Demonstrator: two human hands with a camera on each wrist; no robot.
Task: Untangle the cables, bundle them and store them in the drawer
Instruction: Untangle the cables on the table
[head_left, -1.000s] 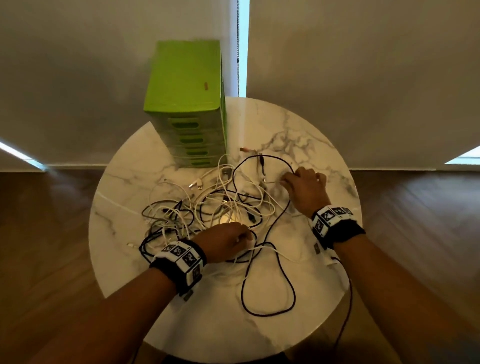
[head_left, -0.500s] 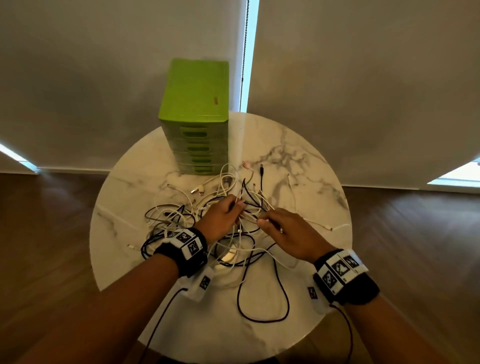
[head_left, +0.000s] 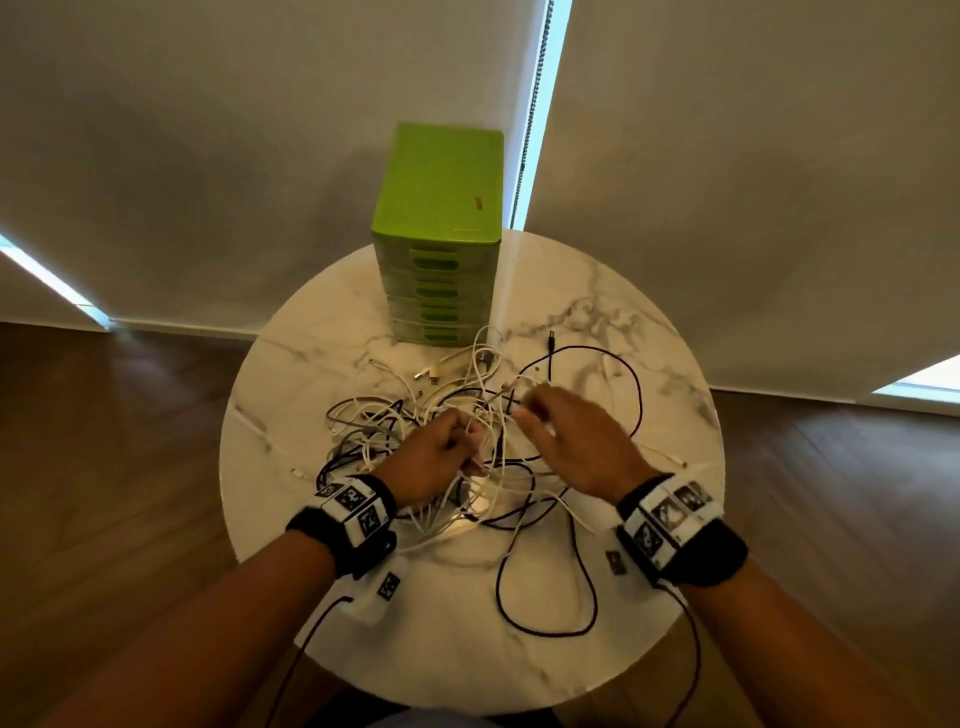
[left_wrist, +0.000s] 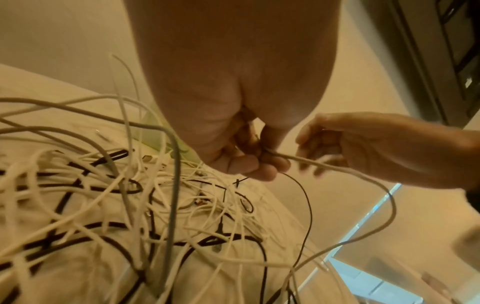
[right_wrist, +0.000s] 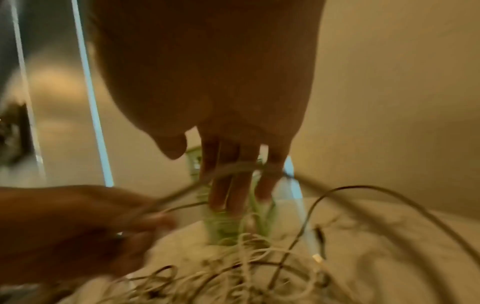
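Note:
A tangle of white and black cables (head_left: 374, 415) lies in the middle of the round marble table (head_left: 441, 649). My left hand (head_left: 465, 434) is over the heap, and its curled fingers (left_wrist: 259, 164) pinch a white cable (left_wrist: 337, 168) lifted off the pile. My right hand (head_left: 530, 410) hovers just right of it, blurred by motion. Its fingers (right_wrist: 233, 195) point straight down, and a cable runs across them. The green drawer unit (head_left: 441, 291) stands at the table's far edge with all drawers closed.
A long black cable loop (head_left: 497, 587) trails toward the table's near edge. Loose plugs lie in front of the drawer unit. Light walls and a window strip rise behind the table, with dark wooden floor all around it.
My right hand came in from the table's right side to the heap. My left hand moved up onto the heap and took a white cable. The right fingers have since spread.

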